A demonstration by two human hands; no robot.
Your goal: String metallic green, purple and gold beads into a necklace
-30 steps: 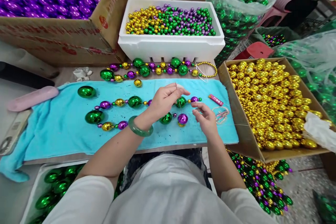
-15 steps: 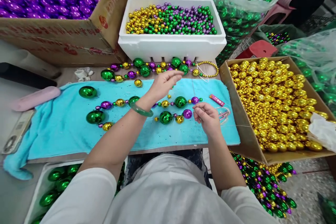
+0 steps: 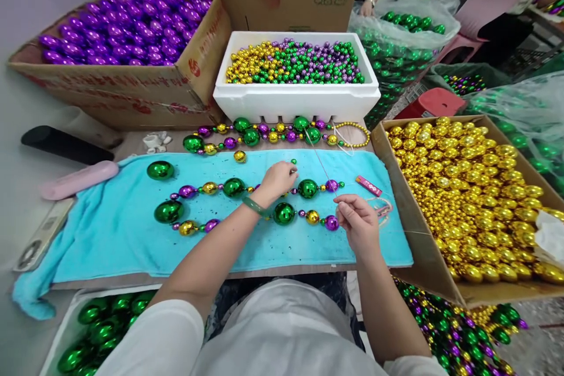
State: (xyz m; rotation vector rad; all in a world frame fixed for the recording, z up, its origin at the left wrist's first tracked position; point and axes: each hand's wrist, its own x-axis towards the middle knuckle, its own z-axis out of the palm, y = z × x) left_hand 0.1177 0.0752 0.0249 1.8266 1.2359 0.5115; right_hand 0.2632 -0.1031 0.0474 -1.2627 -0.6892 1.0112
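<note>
Strand [image 3: 233, 188]: on the towel [image 3: 127, 247], laid in a U, bend at left around a big green bead [image 3: 169, 211]. Part of lower row hidden by left forearm.
Right hand [image 3: 358, 222]: thumb and forefinger pinched together on a thin wire [image 3: 323, 167]. Just beside the end purple bead [image 3: 331, 222] of the lower row.
Wire: slants up and away from the pinch, far end over the middle of the work area.
Left hand [image 3: 278, 180]: fingers curled, tips nearly together, right by a small green bead [image 3: 294, 161]. Can't tell if they touch it or grip anything; too small here.
Threading: looks like the bead pick-up step, wire held ready in the other hand.
Pick-up: next move probably calls for a light pinch on the bead, hole lined up to a steady wire tip.
Tub [image 3: 297, 100]: small mixed beads, beyond the towel.
</note>
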